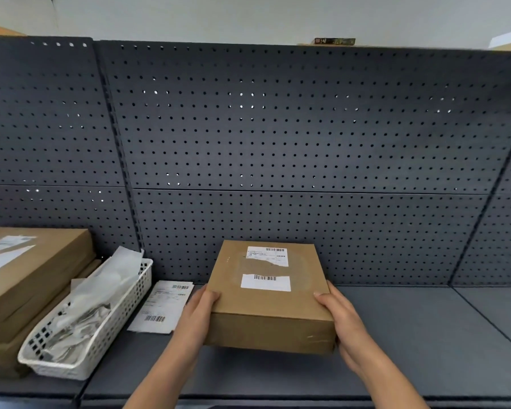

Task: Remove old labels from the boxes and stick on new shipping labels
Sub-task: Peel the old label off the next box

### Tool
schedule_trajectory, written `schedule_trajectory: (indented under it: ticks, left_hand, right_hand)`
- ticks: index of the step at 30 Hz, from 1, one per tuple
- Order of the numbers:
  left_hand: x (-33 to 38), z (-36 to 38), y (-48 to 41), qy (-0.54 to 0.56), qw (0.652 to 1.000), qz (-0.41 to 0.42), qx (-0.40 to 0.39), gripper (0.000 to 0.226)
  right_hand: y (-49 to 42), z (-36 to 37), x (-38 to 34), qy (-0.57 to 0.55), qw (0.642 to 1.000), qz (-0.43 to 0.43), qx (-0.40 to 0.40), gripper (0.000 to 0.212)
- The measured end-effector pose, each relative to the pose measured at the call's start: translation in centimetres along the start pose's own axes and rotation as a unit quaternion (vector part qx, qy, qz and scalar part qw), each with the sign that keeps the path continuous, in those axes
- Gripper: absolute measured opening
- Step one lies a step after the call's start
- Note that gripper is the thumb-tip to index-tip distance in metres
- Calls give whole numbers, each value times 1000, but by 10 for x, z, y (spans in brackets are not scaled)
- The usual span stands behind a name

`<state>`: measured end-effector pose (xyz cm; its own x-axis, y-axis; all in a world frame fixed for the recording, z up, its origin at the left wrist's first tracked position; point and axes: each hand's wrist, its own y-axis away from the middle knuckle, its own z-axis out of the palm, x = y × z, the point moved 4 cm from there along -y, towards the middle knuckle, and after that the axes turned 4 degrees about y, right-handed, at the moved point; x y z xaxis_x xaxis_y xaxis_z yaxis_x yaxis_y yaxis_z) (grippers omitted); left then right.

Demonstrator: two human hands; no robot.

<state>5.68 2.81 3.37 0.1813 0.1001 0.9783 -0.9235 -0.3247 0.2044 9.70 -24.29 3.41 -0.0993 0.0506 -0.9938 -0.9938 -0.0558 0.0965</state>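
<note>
The left hand (199, 312) and right hand (341, 317) grip opposite sides of the box (266, 308) at the middle of the shelf (425, 335), positioning it; the next move likely calls for peeling both torn old labels (265, 282) off its top before applying the new label (163, 308).

Left hand (196, 315), right hand (341, 320), gripping box (266, 304) sides

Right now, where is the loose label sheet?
The label sheet lies flat on the shelf, left of centre in the head view, between the basket and the box, beside the left hand.
</note>
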Motion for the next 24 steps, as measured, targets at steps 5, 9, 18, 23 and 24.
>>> schedule_trajectory:
  ticks: [5,9,18,23,24]
  left_hand:
    - [-15,-1,-5,0,1000,-3,-1,64]
    - [-20,1,-4,-5,1000,-4,-6,59]
    - [-39,-1,1,-31,999,-3,-2,25]
    - [-52,-5,-4,-60,998,7,-17,50]
    - [-53,-5,-5,-60,998,10,-18,42]
  right_hand:
    - [-5,-3,15,6,1000,0,-2,33]
    - [-7,-4,24,16,1000,4,0,30]
    - [-12,-9,44,49,999,20,-13,33]
    - [-12,-11,56,72,997,9,-29,40]
    - [-11,-11,57,75,997,8,-31,41]
